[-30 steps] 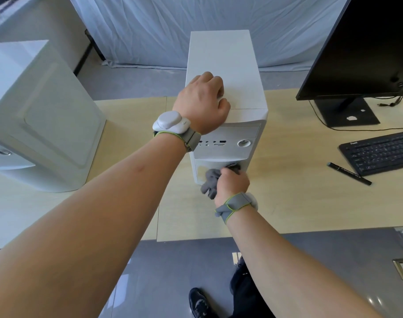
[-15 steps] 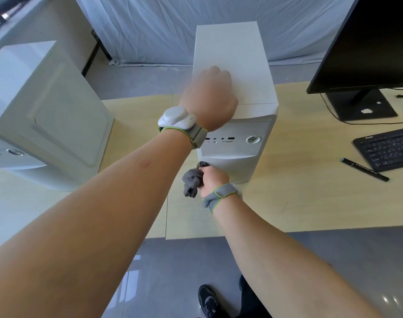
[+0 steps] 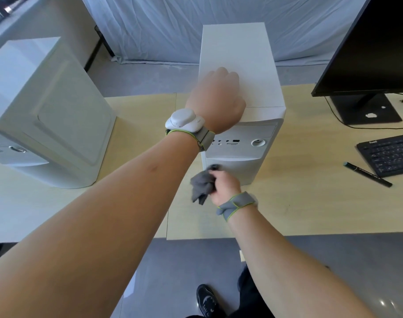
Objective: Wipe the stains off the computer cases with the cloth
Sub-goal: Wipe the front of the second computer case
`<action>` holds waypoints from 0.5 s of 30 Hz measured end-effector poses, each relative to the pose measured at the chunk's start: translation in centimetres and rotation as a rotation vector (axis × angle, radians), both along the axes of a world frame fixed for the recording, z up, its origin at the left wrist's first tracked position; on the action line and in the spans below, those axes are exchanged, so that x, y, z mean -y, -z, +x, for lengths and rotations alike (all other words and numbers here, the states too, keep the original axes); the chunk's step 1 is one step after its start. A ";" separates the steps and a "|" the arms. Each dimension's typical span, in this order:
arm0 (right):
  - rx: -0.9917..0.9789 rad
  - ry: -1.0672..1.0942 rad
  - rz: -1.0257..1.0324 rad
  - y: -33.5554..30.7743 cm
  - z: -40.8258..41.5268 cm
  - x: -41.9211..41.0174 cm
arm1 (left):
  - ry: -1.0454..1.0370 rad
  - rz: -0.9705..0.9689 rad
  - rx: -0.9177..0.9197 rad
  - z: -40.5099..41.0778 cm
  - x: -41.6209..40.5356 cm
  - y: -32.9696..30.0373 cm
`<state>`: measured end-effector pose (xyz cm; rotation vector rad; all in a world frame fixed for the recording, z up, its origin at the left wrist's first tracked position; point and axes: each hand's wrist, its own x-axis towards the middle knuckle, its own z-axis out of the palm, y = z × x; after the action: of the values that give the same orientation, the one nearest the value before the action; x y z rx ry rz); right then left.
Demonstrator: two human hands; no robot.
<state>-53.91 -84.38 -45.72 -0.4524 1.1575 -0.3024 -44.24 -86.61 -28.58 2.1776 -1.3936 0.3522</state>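
A white computer case [image 3: 242, 65] stands upright in the middle of the wooden desk [image 3: 299, 203]. My left hand [image 3: 216, 104] rests on the front of its top; its fingers are hidden behind the knuckles. My right hand [image 3: 223, 185] grips a bunched grey cloth [image 3: 201, 185] against the lower left corner of the case's front panel. Part of the cloth hangs loose to the left of my fist. A second white case [image 3: 46, 111] stands at the left of the desk, untouched.
A black monitor [image 3: 368, 42] on its stand fills the right rear, with a black keyboard [image 3: 388, 154] and a dark pen [image 3: 368, 174] in front of it. A white curtain hangs behind the desk. Grey floor and my shoe lie below the front edge.
My right hand has carried the cloth leftward across the lower front panel, from its middle to its left corner. My left hand has stayed on the case top.
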 end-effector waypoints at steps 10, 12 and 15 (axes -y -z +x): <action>0.036 0.068 0.158 5.1 -0.3 -3.1 | -0.016 -0.018 0.016 0.1 -0.2 0.4; 0.036 0.099 0.143 6.1 0.4 -3.2 | -0.025 -0.020 0.018 0.4 -0.2 0.6; 0.082 0.157 0.106 5.9 1.4 -2.7 | -0.013 -0.016 0.019 0.2 0.0 0.2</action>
<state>-52.55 -81.73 -51.59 -0.2542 1.1247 -0.3904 -44.06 -86.60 -28.73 2.1767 -1.3828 0.3891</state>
